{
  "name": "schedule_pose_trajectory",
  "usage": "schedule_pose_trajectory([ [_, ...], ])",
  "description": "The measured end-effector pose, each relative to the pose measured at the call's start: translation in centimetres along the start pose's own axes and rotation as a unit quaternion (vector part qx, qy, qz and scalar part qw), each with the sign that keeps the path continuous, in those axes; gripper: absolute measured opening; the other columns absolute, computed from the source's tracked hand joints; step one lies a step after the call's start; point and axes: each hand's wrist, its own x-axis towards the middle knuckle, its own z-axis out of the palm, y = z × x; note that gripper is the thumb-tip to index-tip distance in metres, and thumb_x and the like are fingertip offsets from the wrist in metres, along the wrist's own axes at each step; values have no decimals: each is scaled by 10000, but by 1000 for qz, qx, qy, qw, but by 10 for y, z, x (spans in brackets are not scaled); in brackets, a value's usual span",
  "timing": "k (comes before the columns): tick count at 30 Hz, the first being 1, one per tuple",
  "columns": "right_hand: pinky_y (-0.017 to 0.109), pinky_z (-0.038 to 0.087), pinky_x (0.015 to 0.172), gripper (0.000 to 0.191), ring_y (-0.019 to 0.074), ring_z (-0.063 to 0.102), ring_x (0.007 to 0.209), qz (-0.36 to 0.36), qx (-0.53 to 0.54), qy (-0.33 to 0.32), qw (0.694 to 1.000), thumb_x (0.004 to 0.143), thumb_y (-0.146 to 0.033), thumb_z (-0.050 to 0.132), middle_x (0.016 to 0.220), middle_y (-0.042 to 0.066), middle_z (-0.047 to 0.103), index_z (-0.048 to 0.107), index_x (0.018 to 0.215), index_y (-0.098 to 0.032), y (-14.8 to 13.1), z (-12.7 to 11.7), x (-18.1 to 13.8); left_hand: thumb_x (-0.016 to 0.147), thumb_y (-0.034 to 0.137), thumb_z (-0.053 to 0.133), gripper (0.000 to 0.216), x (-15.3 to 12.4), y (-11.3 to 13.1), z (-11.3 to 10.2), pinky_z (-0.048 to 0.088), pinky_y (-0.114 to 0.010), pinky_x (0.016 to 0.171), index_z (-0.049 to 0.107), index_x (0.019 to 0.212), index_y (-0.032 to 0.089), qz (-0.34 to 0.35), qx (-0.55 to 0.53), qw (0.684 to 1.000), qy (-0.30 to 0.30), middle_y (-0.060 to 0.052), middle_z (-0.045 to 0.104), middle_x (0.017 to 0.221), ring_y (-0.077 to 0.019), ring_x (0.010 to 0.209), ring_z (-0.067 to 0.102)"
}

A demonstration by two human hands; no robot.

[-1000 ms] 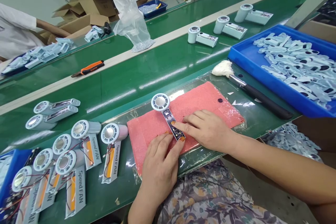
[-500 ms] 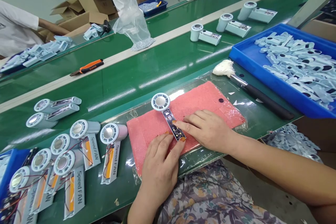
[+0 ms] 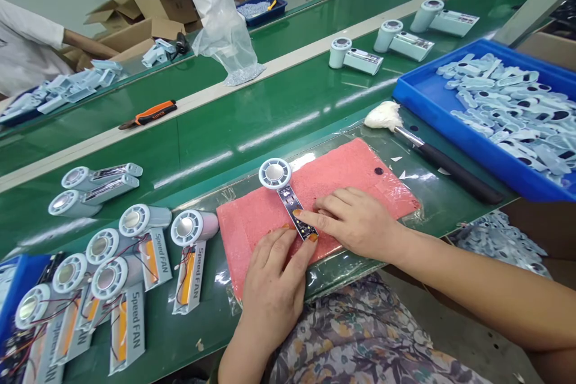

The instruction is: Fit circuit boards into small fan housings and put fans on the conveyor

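The left hand (image 3: 270, 294) and right hand (image 3: 355, 234) pinch a thin circuit board (image 3: 294, 214) on pink foam (image 3: 360, 177); if fingers slip, the small fan (image 3: 274, 173) could tip over.

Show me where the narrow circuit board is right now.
In the head view, the narrow circuit board lies on the pink foam pad, running from the round fan head down between the left hand and right hand, whose fingertips touch it.
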Motion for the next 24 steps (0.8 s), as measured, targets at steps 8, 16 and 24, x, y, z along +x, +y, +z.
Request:
schedule_pose_trajectory([
  [8,319,392,712,383,184,514,794,0,11,-10,1000,1037,-144,478,931,52,708,684,1343,-249,1,-2,1,943,22,514,456,1,0,0,564,-463,1008,595,1350,212,-3,-3,1000,-4,-124,679,1275,-260,1182,631],
  [16,320,396,727,380,182,513,798,2,2,-10,1000,1043,-158,482,951,50,713,670,1359,-254,1,0,0,937,14,523,446,0,0,0,558,-458,998,607,1340,187,6,9,1000,2,-140,673,1265,-277,1183,623],
  [24,331,406,722,367,190,521,807,13,8,-24,1000,1053,-190,476,957,58,714,651,1375,-206,0,0,-1,939,19,535,452,-1,-1,0,562,-459,1002,601,1350,192,4,7,1000,-5,-138,670,1278,-274,1187,620],
])
